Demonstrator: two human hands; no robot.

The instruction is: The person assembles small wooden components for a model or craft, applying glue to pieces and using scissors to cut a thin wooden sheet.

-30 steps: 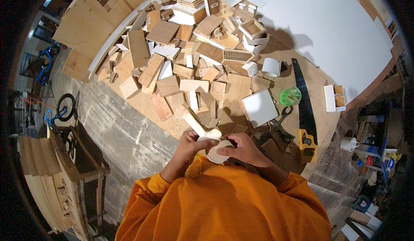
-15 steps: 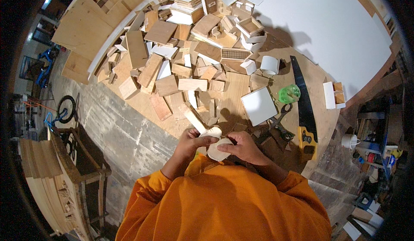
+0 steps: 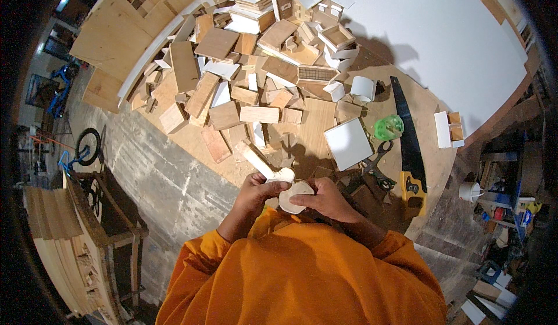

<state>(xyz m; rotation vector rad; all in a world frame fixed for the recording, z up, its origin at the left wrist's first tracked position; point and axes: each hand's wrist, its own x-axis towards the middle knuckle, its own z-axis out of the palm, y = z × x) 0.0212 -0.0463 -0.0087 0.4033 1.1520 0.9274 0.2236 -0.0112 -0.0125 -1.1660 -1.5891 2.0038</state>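
Observation:
Close in front of my orange sleeves, both hands work near each other. My left hand (image 3: 258, 192) is closed, thumb on top, on a pale wooden piece (image 3: 283, 174) with a rounded end. A straight pale strip runs from that end up and away to the left; whether the two are one part I cannot tell. My right hand (image 3: 328, 199) pinches a thin, pale round disc (image 3: 292, 201), its thumb lying across the face. The disc sits beside the rounded end, overlapping it in this view. The fingers under both pieces are hidden.
A heap of wooden offcuts and small boxes (image 3: 224, 116) covers the board ahead. To the right lie a white square panel (image 3: 349, 144), scissors (image 3: 381, 168), a green container (image 3: 389, 127) and a yellow-handled saw (image 3: 411, 145). A wooden rack (image 3: 107, 238) stands at left.
The disc has turned in my right hand, showing a rounder face, and shifted up slightly. My left hand's pale piece with its strip has moved a little to the left.

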